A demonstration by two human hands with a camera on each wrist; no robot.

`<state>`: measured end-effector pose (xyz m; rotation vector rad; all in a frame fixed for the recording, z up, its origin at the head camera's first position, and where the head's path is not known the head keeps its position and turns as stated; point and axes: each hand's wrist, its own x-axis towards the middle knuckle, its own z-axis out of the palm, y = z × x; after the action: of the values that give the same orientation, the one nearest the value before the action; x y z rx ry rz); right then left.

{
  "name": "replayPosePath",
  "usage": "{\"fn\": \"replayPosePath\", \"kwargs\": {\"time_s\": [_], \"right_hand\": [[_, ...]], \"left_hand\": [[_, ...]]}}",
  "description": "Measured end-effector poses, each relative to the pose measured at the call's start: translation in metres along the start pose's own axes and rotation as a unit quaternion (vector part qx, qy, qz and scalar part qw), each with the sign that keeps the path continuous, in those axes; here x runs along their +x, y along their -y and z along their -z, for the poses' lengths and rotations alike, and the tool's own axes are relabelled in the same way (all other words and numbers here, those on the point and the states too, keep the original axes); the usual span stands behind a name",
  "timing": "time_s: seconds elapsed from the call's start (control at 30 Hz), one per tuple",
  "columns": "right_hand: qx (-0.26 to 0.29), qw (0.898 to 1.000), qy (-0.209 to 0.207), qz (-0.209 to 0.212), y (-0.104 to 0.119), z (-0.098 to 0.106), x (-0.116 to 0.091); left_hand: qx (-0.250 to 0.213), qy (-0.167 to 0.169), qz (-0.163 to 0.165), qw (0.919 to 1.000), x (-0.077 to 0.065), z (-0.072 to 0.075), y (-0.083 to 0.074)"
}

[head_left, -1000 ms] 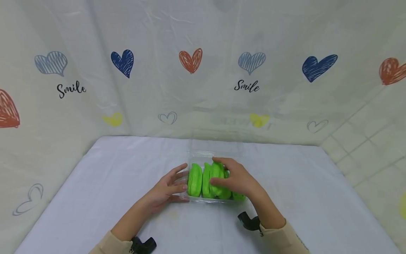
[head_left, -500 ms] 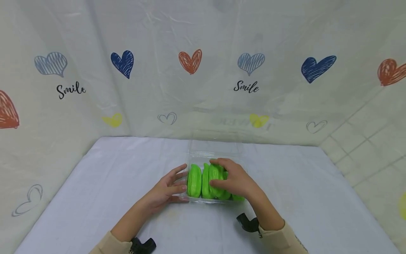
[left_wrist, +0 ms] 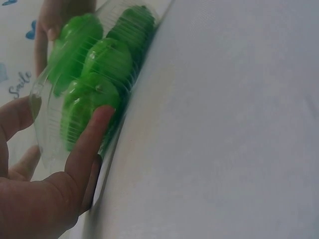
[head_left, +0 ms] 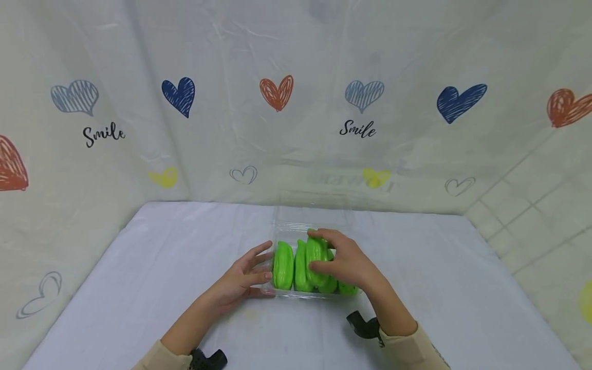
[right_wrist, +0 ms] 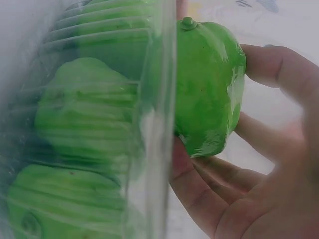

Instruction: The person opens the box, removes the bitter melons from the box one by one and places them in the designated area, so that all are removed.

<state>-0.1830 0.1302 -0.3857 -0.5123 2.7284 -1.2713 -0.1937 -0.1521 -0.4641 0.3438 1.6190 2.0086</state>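
A clear plastic clamshell box [head_left: 305,296] lies on the table in the head view, its lid [head_left: 314,213] standing up at the back. Long, ridged, glossy green vegetables lie inside, one at the left [head_left: 283,265] and another beside it [head_left: 301,267]. My right hand [head_left: 351,262] holds one more green vegetable [right_wrist: 209,89] between thumb and fingers; in the right wrist view it sticks up past the box rim, its stem nub showing. My left hand [head_left: 233,285] rests against the box's left side, thumb and fingers fairly straight. My right hand covers part of the vegetables at the right.
The table carries a white cloth [head_left: 259,339]. Behind it hangs a pale curtain [head_left: 314,46] printed with hearts and the word Smile. Black wrist devices [head_left: 363,325] sit at the cuffs of both beige sleeves [head_left: 413,347].
The head view has tilted slightly, so the scene sits a little lower. My right hand and its green vegetable have shifted only slightly; my left hand stays against the box.
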Motion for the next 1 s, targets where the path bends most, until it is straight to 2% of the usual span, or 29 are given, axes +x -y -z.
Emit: {"fn": "replayPosePath", "kwargs": {"time_s": [0.43,1.0], "right_hand": [[0.03,0.999,-0.019,-0.038,-0.006,0.019,-0.002],[0.056,0.997,-0.043,-0.028,-0.02,0.042,-0.002]], "left_hand": [[-0.004,0.004,-0.003,1.0,0.0,0.0,0.003],[0.0,-0.003,0.003,1.0,0.001,0.001,0.002]]}}
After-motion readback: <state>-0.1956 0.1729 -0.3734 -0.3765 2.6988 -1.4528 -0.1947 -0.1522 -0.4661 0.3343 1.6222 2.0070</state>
